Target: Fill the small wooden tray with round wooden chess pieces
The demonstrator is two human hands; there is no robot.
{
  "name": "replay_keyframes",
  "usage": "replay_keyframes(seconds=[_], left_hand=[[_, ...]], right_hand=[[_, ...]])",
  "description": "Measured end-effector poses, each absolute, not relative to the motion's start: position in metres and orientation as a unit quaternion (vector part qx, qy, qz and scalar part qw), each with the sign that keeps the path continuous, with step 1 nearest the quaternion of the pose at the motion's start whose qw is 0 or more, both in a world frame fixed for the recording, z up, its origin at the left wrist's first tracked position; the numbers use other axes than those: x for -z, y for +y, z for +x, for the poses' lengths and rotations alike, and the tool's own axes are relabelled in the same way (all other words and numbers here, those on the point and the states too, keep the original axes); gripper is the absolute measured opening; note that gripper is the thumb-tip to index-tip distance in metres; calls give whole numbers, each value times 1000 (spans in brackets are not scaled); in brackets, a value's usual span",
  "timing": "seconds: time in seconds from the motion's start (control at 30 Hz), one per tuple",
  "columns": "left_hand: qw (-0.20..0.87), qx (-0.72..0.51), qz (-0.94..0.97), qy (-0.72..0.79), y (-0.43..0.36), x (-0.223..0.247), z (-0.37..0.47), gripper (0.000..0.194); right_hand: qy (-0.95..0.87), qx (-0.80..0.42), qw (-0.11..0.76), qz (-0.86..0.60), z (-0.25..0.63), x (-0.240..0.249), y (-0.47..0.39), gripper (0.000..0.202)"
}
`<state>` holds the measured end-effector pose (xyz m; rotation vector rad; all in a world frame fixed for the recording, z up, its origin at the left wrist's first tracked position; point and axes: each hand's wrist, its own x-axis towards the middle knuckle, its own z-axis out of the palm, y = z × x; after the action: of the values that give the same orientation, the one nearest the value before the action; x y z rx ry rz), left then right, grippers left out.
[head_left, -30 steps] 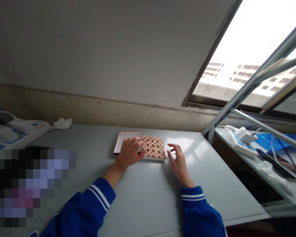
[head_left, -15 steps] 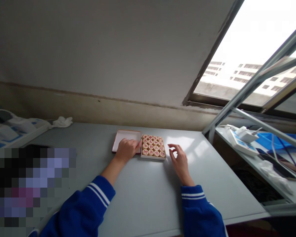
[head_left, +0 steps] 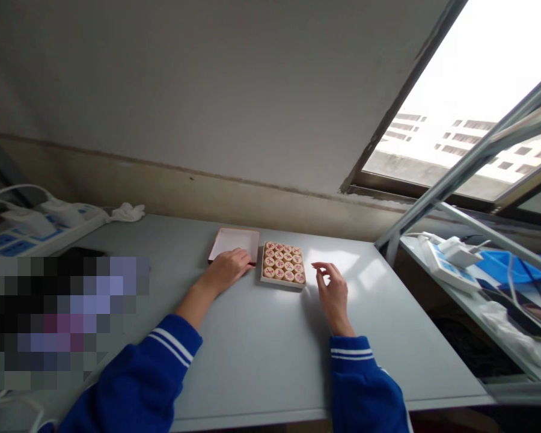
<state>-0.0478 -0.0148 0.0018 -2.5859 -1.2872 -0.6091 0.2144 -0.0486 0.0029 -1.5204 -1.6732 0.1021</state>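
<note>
Box of pieces: shallow, square-cornered, pale-walled box (head_left: pixel 283 284), flat on the desk between the two hands, just right of the lid and apart from it.
Pieces: round, wood-toned discs (head_left: pixel 279 263) with red characters on their faces, packed in four rows of four.
Lid: shallow rectangular lid (head_left: pixel 234 239), smooth whitish interior facing up, reddish-brown edge; lies beside the box.
Left hand: left hand (head_left: pixel 228 269) over the lid's near right part, fingers bent downward; whether they grip the edge cannot be told.
Right hand: right hand (head_left: pixel 334 293) just right of the box, apart from it; fingers loosely curved, thumb facing them, nothing held.
Sleeves: blue fabric (head_left: pixel 148 373), white double bands near the cuffs.
Desk: smooth grey surface (head_left: pixel 252 361), glossy where window light falls.
Wall: matt grey above, dull yellowish band (head_left: pixel 234 191) below.
Left end: white-and-blue power strip (head_left: pixel 79 218); crumpled white bundle (head_left: pixel 127 212) beside it.
</note>
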Motion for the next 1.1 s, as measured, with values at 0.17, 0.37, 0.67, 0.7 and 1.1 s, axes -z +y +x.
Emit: replay_keyframes(seconds=[0.17,0.37,0.67,0.7,1.1], left_hand=[[104,513,-697,-489,-23,-10,-42,34],[-178,728,-418,-513,-39,-45,-13,41],[-510,637,-375,-440,-25,-29,17,47],[-513,641,-365,-440,-25,-27,18,46],[-329,483,-674,-452,-10,25,22,65]], right_hand=[[-663,-10,451,-598,214,-6,-49,21],[-677,-147,494,-525,207,-14,-48,27],[-618,-383,486,-484,201,-14,-46,32],[-611,-380,495,-488,202,-14,-45,31],[-536,-295,521,-595,212,2,-32,42]])
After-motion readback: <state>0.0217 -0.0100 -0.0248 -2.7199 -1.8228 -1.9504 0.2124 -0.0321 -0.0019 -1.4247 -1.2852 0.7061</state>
